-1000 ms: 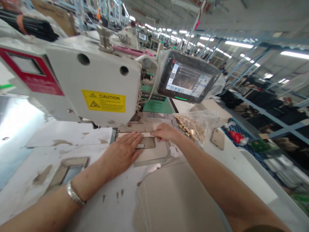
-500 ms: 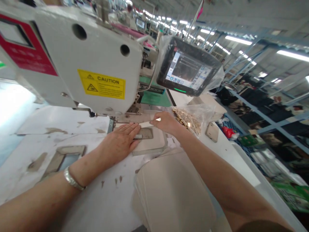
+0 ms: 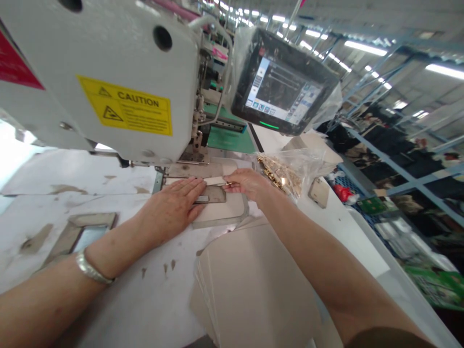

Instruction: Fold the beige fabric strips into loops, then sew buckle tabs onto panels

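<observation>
**Pressing the template flat, pinching a gold piece at its edge**

My left hand (image 3: 170, 205) lies flat on the clear sewing template (image 3: 224, 215), fingers together and pressing down. My right hand (image 3: 246, 184) pinches a small gold metal piece (image 3: 228, 183) against a pale strip (image 3: 213, 181), under the sewing machine head (image 3: 108, 82), just beside a clear bag of gold fittings (image 3: 279, 171).

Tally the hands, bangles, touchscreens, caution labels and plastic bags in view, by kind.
Hands: 2, left hand and right hand
Metal bangle: 1
Touchscreen: 1
Caution label: 1
Plastic bag of gold-coloured parts: 1
Total: 6
</observation>
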`<state>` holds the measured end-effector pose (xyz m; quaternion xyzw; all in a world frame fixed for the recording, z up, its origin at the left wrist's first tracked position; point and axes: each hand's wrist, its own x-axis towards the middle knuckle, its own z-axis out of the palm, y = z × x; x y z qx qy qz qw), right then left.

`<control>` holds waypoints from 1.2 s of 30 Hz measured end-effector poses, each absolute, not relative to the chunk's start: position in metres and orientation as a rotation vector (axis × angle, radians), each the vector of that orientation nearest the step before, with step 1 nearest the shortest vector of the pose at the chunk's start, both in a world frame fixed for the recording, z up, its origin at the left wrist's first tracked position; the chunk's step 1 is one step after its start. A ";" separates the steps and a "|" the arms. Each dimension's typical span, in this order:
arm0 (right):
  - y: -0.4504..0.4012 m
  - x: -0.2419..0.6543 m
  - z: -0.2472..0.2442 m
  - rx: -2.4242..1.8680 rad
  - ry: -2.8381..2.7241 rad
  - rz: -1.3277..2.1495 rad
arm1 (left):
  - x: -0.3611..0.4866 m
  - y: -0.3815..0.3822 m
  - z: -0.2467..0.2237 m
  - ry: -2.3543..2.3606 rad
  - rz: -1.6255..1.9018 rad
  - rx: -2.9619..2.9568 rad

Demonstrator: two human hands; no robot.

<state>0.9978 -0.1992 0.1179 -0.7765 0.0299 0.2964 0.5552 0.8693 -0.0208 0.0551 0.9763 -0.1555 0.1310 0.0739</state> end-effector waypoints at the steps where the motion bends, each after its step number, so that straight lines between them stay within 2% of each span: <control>1: -0.199 0.997 0.117 -1.841 0.078 0.692 | 0.869 -0.021 0.055 -0.469 0.400 2.935; 26: -0.193 0.999 0.107 -2.268 -0.049 0.621 | 0.868 -0.019 0.050 -0.537 0.580 2.947; 36: -0.191 1.002 0.108 -2.250 -0.043 0.691 | 0.889 -0.043 0.058 -0.603 0.347 2.895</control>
